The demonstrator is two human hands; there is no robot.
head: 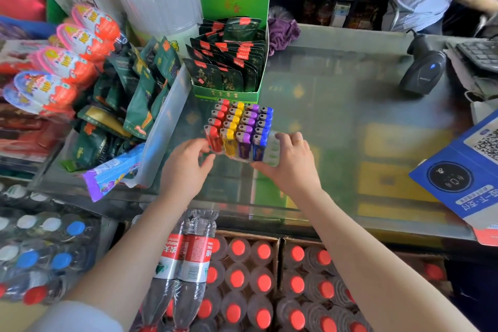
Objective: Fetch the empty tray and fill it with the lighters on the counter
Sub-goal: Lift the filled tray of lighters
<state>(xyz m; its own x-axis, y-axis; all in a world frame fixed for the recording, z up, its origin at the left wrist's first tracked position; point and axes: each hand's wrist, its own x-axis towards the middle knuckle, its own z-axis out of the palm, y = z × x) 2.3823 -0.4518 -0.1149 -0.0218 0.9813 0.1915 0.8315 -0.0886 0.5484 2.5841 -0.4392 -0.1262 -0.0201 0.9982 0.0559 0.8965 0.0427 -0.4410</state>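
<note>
Between the left hand [188, 162] and right hand [289, 159], both gripping its edges, the clear tray [270, 149] holds four colour rows of lighters [238, 127], so filling looks nearly done.

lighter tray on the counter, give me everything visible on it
The tray looks like thin clear plastic and sits flat on the glass counter, just in front of a green display box. It holds lighters standing upright in four colour rows: red, yellow, purple and blue. Empty slots show on its right side. The left hand pinches its near left corner; the right hand grips its right edge.
</note>
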